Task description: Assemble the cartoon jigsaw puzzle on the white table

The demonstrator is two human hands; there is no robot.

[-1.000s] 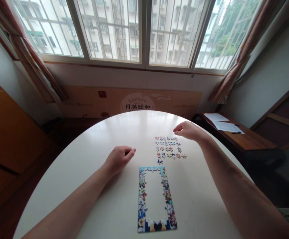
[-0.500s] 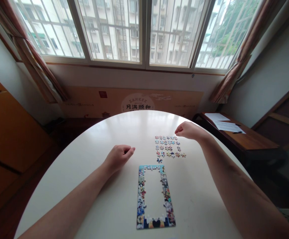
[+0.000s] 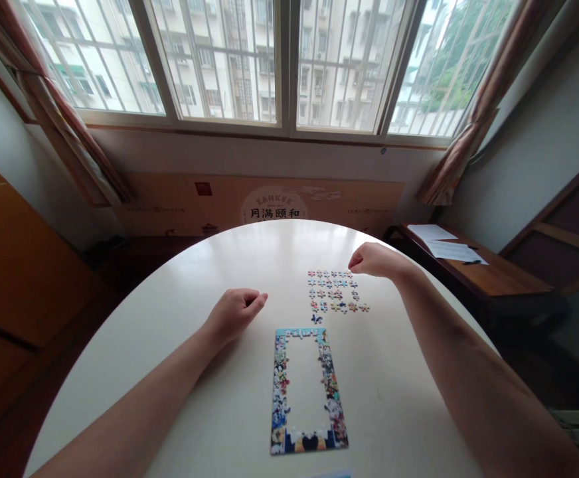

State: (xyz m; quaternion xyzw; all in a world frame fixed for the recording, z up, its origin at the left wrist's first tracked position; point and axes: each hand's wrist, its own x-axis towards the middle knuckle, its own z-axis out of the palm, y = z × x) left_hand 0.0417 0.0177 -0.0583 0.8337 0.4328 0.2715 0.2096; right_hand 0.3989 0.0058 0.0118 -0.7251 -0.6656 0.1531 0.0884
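Observation:
My right hand (image 3: 373, 259) rests at the far right of the table with thumb and fingertips pinched together beside the top row of loose puzzle pieces (image 3: 352, 307). Whatever may be between those fingertips is too small to make out. To the left of the pieces, my left hand (image 3: 234, 315) lies on the table with curled fingers and nothing visible in it. Nearest me is a jigsaw border (image 3: 279, 392), a joined colourful rectangle with a bare middle. One dark blue puzzle piece (image 3: 316, 319) sits just above its top edge.
The round white table (image 3: 190, 405) has its far edge beyond both hands. A blue edge of something (image 3: 336, 474) peeks in at the bottom. On the right, a wooden side table (image 3: 503, 275) carries paper sheets (image 3: 453, 251) and pens. Windows and a printed board (image 3: 170, 192) stand behind.
The view has shifted slightly, and a blue edge now shows at the bottom. Both hands keep almost the same place and shape.

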